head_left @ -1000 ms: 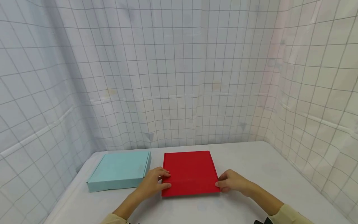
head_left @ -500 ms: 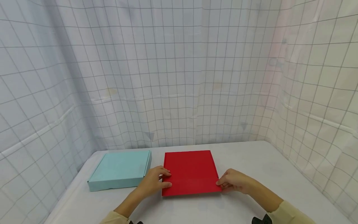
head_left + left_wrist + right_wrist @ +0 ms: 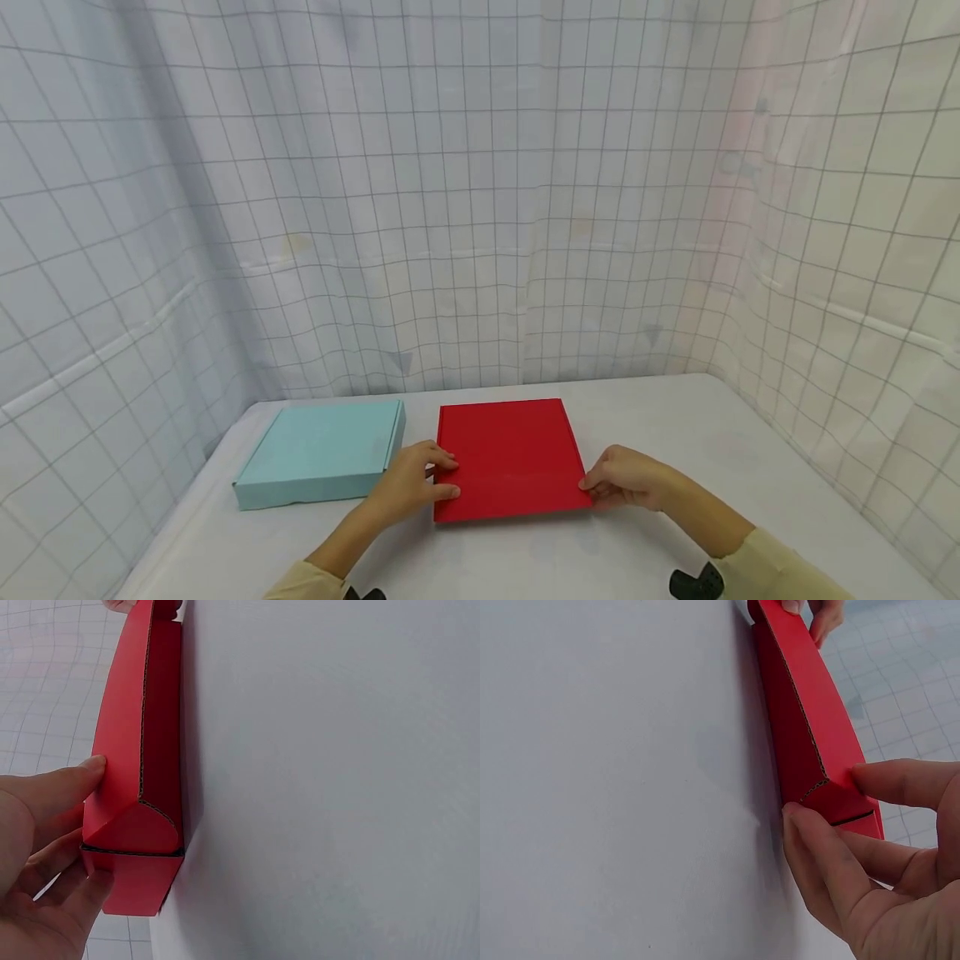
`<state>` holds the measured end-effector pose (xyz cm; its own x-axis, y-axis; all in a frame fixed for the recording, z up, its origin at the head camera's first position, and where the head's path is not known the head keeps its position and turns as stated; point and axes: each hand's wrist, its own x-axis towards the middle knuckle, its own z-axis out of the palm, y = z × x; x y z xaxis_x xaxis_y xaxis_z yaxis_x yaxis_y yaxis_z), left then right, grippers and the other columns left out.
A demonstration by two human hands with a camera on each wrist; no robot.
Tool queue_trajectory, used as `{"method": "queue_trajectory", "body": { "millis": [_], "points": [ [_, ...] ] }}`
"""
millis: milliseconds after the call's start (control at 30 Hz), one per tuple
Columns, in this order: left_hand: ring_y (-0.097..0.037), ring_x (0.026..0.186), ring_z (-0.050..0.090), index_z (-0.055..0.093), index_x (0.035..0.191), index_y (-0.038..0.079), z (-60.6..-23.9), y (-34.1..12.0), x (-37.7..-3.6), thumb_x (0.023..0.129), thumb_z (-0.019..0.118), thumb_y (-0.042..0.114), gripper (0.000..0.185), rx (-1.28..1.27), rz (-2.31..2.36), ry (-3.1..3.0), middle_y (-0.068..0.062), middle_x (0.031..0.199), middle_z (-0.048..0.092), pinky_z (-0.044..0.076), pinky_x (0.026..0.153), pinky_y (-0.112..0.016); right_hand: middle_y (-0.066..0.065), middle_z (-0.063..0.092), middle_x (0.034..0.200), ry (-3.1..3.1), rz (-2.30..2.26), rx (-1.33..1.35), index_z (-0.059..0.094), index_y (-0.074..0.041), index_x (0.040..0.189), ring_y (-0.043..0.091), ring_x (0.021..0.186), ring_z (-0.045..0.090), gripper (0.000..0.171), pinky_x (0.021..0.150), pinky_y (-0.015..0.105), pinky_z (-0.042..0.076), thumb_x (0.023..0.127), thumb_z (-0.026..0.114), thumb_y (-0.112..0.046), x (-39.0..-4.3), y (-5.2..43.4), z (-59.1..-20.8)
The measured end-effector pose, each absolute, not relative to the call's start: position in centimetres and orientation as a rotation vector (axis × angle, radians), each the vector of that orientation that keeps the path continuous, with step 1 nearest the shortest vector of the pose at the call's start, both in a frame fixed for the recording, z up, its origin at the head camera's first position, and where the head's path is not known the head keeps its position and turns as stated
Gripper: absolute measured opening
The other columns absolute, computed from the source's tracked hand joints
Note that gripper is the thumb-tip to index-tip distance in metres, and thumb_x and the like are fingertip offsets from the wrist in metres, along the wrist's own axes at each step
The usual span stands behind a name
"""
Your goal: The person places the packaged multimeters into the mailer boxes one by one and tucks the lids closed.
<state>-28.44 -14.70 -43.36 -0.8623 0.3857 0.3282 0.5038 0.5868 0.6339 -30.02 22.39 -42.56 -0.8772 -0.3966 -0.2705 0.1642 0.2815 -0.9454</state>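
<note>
From the head view, a flat red box (image 3: 510, 458) lies on the white tabletop (image 3: 712, 450), just beside a light blue box (image 3: 318, 454). The left hand (image 3: 408, 487) and right hand (image 3: 622, 482) hold its two near corners, one on each side, so it stays put.

The left wrist view shows the thumb on the lid and fingers (image 3: 71, 889) under the corner, pinching it.

The right wrist view shows the same pinching grip on the other corner.

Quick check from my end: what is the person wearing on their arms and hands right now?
Both hands, left hand and right hand, are bare, with no gloves or rings visible. Pale yellow sleeves cover the forearms. A black device shows near each wrist at the head view's bottom edge.
</note>
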Motion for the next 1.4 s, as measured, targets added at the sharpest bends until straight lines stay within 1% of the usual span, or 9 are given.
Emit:
{"method": "queue_trajectory", "body": {
  "millis": [200,467,633,833,1067,1400],
  "points": [
    [-0.026,0.104,0.062,0.077,0.111,0.001,-43.38,-14.72,-28.67,0.083,0.088,0.013,0.032,-0.754,-1.132,-2.656,-0.004,0.111,0.067,0.06,0.087,-0.044,0.009,0.071,0.079,2.126,-1.609,-0.235,0.073,0.007,0.089,0.017,0.071,0.067,0.01,0.074,0.034,0.062,0.091,0.072,-0.003,-30.01,22.49,-42.4],
    [-0.026,0.106,0.061,0.077,0.113,0.002,-43.51,-14.96,-28.88,0.084,0.087,0.013,0.033,-0.749,-1.146,-2.676,-0.003,0.112,0.066,0.06,0.087,-0.043,0.012,0.072,0.087,2.182,-1.54,-0.27,0.072,0.009,0.096,0.02,0.077,0.068,0.013,0.075,0.035,0.062,0.093,0.072,-0.003,-30.06,22.62,-42.75],
    [-0.024,0.104,0.061,0.078,0.112,0.002,-43.59,-15.02,-28.98,0.084,0.088,0.014,0.032,-0.778,-1.137,-2.671,-0.002,0.112,0.066,0.06,0.087,-0.043,0.013,0.072,0.089,2.239,-1.483,-0.281,0.072,0.009,0.1,0.021,0.08,0.069,0.014,0.076,0.036,0.063,0.093,0.073,-0.003,-29.92,22.64,-42.83],
    [-0.024,0.104,0.061,0.078,0.111,0.001,-43.63,-15.0,-29.0,0.084,0.088,0.013,0.032,-0.8,-1.139,-2.658,-0.002,0.111,0.066,0.06,0.087,-0.042,0.012,0.072,0.087,2.295,-1.428,-0.326,0.073,0.008,0.098,0.021,0.079,0.069,0.012,0.075,0.037,0.063,0.093,0.075,-0.002,-29.9,22.59,-42.9],
    [-0.027,0.106,0.061,0.078,0.111,0.0,-43.56,-15.1,-28.93,0.084,0.088,0.013,0.031,-0.807,-1.141,-2.664,-0.004,0.112,0.067,0.059,0.088,-0.044,0.01,0.072,0.081,2.328,-1.383,-0.398,0.076,0.006,0.093,0.018,0.074,0.068,0.008,0.073,0.037,0.063,0.093,0.075,-0.002,-30.0,22.54,-42.91],
    [-0.024,0.105,0.061,0.078,0.112,0.001,-43.75,-15.28,-29.28,0.085,0.087,0.012,0.031,-0.788,-1.17,-2.667,-0.002,0.112,0.066,0.059,0.088,-0.042,0.007,0.072,0.079,2.421,-1.261,-0.531,0.077,-0.001,0.089,0.019,0.071,0.068,0.008,0.07,0.036,0.063,0.094,0.076,-0.007,-30.58,22.91,-43.08]
  ]
}}
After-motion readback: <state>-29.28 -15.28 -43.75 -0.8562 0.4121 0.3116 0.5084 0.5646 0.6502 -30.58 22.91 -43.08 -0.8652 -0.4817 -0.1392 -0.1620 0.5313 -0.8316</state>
